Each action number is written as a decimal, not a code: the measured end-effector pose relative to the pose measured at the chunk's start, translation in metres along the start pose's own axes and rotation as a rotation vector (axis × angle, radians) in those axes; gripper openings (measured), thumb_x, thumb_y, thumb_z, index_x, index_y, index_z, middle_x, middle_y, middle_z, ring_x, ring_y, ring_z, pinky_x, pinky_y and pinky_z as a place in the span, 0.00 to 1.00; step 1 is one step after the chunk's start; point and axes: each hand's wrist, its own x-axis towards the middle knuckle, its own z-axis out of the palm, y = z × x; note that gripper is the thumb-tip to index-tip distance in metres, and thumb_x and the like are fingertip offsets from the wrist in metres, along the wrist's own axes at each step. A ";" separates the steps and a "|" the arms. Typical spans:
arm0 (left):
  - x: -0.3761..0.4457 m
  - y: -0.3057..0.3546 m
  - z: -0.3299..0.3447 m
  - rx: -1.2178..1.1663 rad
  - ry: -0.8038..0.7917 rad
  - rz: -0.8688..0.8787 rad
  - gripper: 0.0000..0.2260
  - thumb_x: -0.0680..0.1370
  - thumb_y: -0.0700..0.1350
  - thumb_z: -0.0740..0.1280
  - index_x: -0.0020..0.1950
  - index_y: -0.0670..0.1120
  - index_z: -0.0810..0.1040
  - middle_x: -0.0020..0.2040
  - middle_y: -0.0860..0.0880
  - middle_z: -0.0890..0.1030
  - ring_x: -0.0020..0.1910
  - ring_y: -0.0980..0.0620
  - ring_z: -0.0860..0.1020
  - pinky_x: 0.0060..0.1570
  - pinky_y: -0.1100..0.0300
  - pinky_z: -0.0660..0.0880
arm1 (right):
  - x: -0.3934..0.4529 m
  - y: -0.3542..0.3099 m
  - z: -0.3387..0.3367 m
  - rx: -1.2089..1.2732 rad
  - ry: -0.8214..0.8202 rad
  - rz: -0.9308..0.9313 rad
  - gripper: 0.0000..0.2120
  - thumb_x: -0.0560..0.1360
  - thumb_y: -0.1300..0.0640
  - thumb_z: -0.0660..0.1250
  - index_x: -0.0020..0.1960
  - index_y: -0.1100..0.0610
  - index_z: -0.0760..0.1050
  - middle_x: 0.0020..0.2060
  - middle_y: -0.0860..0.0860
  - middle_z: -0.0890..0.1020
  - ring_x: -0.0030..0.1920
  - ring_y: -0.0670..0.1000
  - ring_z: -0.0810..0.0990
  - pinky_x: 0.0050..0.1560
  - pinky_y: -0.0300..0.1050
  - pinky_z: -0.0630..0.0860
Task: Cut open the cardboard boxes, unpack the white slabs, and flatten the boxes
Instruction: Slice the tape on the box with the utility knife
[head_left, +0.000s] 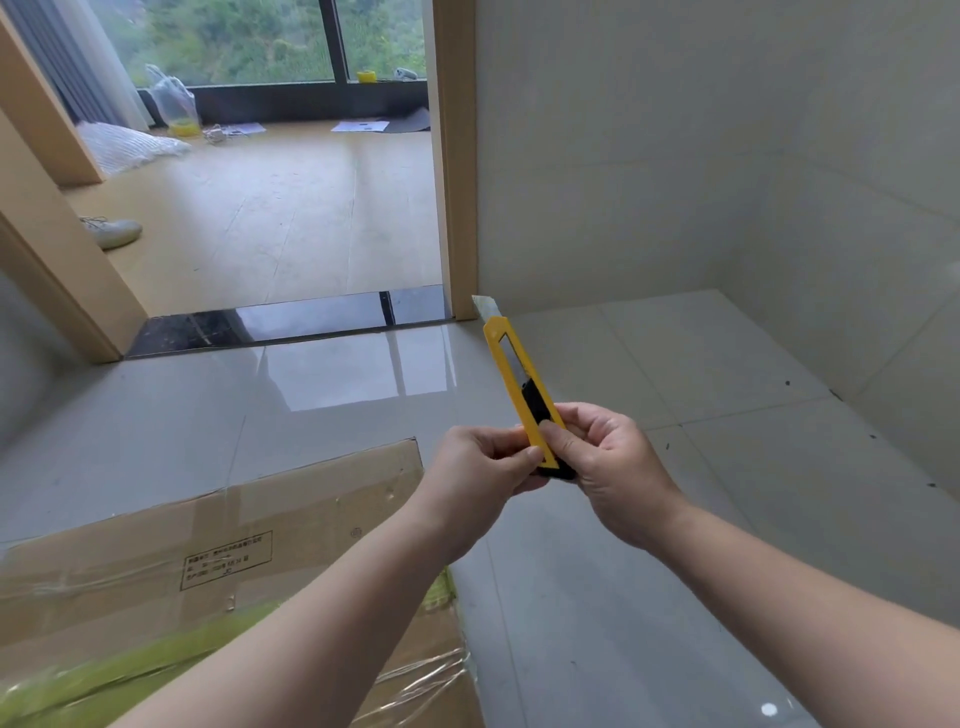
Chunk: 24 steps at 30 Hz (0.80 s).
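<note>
head view: the task looks barely begun. the cardboard box (218, 561) lies at lower left of the frame on the floor (675, 364), still taped shut; no white slabs show. at centre, both hands, left hand (480, 478) and right hand (608, 467), pinch a yellow utility knife (519, 384), its blade extended. cutting, unpacking and flattening all remain.

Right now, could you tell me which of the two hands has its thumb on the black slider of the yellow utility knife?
The right hand: its thumb presses the yellow utility knife's black slider; the left hand pinches the handle's end.
</note>
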 end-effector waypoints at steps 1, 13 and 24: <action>-0.001 -0.001 0.001 -0.002 0.005 0.005 0.07 0.78 0.34 0.65 0.49 0.40 0.83 0.46 0.40 0.84 0.47 0.46 0.83 0.51 0.59 0.79 | 0.000 0.001 0.001 -0.011 0.033 -0.001 0.10 0.73 0.54 0.69 0.52 0.57 0.80 0.46 0.60 0.84 0.47 0.57 0.84 0.46 0.44 0.80; -0.007 -0.011 -0.082 1.246 0.114 0.101 0.12 0.77 0.52 0.66 0.56 0.48 0.82 0.55 0.50 0.81 0.50 0.48 0.79 0.53 0.54 0.75 | 0.002 0.038 0.010 -0.105 0.126 0.321 0.06 0.79 0.55 0.64 0.49 0.59 0.75 0.40 0.55 0.79 0.32 0.51 0.82 0.32 0.42 0.77; -0.031 -0.061 -0.162 1.460 0.225 -0.083 0.27 0.80 0.56 0.57 0.76 0.47 0.58 0.77 0.47 0.57 0.75 0.46 0.56 0.73 0.54 0.52 | -0.008 0.087 0.024 -0.260 0.027 0.615 0.03 0.78 0.60 0.65 0.52 0.57 0.76 0.39 0.56 0.83 0.32 0.51 0.80 0.34 0.44 0.76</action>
